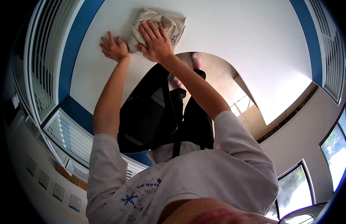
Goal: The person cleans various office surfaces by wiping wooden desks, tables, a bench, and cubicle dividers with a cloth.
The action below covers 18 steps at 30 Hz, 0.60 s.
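Note:
A folded beige towel (143, 16) lies on the white surface (232, 30) at the upper part of the head view. My right hand (157, 42) rests flat on top of the towel, its fingers stretched out and slightly apart. Just left of it, my left hand (115, 48) is spread on the bare white surface beside the towel's edge, with nothing in it. The side of the left hand is close to the towel; I cannot tell if they touch. Part of the towel is hidden under my right hand.
A black bag-like item (146, 117) with grey strips hangs at my front. Below are my black-clad legs and pink shoes (196, 61) on a tiled floor (217, 71). Blue edging (74, 44) and white slatted panels (45, 56) border the surface. Windows (296, 188) stand at lower right.

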### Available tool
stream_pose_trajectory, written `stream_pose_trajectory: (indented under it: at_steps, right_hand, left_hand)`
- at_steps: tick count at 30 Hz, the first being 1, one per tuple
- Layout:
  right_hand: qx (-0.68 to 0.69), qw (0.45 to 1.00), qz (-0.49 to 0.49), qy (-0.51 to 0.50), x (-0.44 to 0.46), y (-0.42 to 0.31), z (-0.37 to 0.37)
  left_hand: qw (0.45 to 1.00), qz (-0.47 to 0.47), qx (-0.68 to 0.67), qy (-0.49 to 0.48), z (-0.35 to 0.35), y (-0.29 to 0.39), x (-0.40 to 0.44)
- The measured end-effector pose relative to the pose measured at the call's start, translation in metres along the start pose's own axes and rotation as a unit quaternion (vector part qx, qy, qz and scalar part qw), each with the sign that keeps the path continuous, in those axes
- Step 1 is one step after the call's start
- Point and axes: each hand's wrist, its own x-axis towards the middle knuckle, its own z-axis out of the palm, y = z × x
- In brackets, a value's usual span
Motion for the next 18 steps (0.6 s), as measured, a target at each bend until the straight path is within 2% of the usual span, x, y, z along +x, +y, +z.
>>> stream_pose_trajectory:
  at_steps: [2,5,6,9,11,14,18]
  right_hand:
    - [-0.022,1.0,-0.004,0.02,-0.009,0.007,-0.003]
    - [-0.008,0.99,0.132,0.053,-0.085,0.081,-0.053]
    - [-0.054,0.979,0.185,0.071,-0.125,0.117,-0.075]
    - [-0.122,0.905,0.374,0.164,-0.271,0.209,-0.145]
    - [-0.153,0.849,0.466,0.194,-0.364,0.231,-0.171]
    - [-0.203,0.736,0.606,0.226,-0.484,0.255,-0.191]
    - [-0.204,0.743,0.598,0.218,-0.502,0.263,-0.196]
  left_hand:
    - [1.0,0.0,-0.028,-0.01,-0.007,-0.018,0.008]
    - [1.0,-0.002,-0.006,-0.031,-0.009,-0.019,0.01]
    - [0.999,0.024,0.017,-0.036,-0.005,-0.027,0.011]
    - [0.991,0.096,0.072,-0.057,-0.007,-0.033,0.003]
    - [0.992,0.097,0.057,-0.051,0.002,-0.034,-0.009]
    - [0.993,0.067,0.077,-0.061,0.008,-0.005,-0.037]
    - [0.986,0.019,0.132,-0.099,0.018,0.046,-0.058]
